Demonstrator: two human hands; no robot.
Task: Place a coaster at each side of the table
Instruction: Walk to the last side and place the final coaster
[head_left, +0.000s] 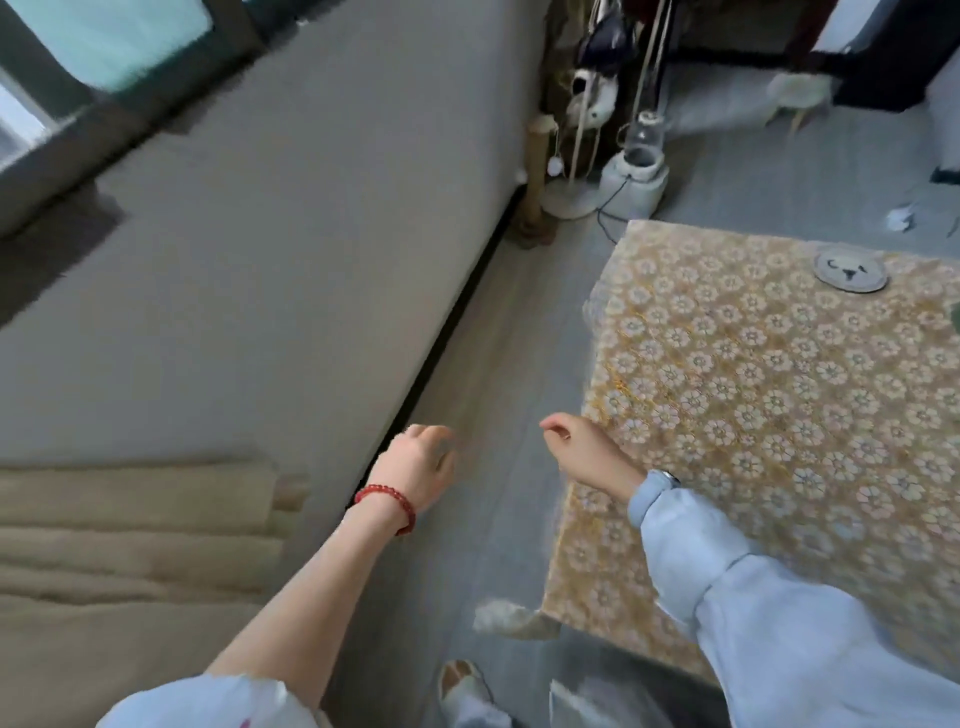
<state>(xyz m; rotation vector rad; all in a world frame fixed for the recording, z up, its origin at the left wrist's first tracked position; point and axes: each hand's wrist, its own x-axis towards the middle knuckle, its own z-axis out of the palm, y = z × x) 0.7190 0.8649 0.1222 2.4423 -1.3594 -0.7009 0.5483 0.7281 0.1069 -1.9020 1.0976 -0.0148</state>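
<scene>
Coaster (850, 270): round, pale grey with darker rim, small dark animal-face marks at centre; flat on far part of surface (779, 415), near its far edge. Surface: covered in golden floral-patterned cloth. Left hand (418, 467): over floor (498, 519), fingers loosely curled, empty; red bead bracelet (387, 505) at wrist. Right hand (584, 447): at surface's near-left edge, fingers curled, nothing seen held; pale blue sleeve (727, 597).

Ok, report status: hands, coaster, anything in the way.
Left hand and right hand loosely curled, holding nothing visible. One coaster on the table, far side. Nothing in the way.
</scene>
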